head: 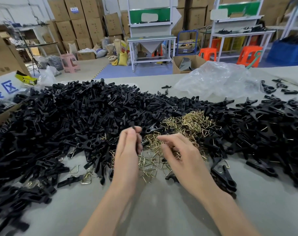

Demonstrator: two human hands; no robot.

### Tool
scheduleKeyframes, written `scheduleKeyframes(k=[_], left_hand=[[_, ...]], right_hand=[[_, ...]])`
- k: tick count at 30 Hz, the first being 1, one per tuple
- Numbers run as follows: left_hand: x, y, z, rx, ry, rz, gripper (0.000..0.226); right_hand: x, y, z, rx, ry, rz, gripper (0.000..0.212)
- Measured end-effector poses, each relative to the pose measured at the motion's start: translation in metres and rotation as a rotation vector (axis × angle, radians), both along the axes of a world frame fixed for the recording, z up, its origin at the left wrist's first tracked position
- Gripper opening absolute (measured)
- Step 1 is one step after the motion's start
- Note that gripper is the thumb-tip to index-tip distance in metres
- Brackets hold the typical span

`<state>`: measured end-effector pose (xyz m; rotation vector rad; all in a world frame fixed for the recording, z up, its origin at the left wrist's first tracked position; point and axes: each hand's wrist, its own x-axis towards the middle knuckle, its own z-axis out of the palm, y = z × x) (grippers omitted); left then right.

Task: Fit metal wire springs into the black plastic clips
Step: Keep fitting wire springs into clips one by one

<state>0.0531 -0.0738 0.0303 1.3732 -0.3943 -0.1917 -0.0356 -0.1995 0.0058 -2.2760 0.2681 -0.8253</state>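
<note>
Roughly, left hand (127, 150) holds clip (134, 128) tip-away (blurred).

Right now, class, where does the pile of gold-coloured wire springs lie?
In the head view, the wire springs lie mid-table, slightly right of centre, under and beyond the right hand, hemmed by black plastic clips on both sides.

Grey table (161, 210): clips (76, 116), springs (192, 121), bag (218, 79)
</note>
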Motion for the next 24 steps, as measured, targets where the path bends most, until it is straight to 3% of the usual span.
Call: scheduleKeyframes(k=[3,6,12,17,20,24], left_hand=[[-0.021,-0.013,0.001,-0.108,0.358,-0.203,0.031],[-0.025,-0.017,0.0,-0.254,0.522,-0.275,0.028],[-0.025,-0.016,0.004,-0.376,0.547,-0.316,0.019],[-0.024,-0.009,0.006,-0.326,0.492,-0.29,0.018],[-0.019,-0.008,0.004,-0.293,0.411,-0.264,0.024],[-0.014,-0.008,-0.003,-0.298,0.386,-0.195,0.015]], right_hand=[[0.004,0.014,-0.002,0.114,0.013,0.117,0.03],[0.008,0.018,-0.006,0.115,0.016,0.07,0.031],[0.01,0.016,-0.006,0.148,-0.002,0.012,0.016],[0.006,0.014,-0.005,0.132,-0.017,-0.014,0.018],[0.006,0.011,-0.003,0.236,-0.051,-0.018,0.022],[0.005,0.009,-0.001,0.452,-0.057,0.004,0.022]])
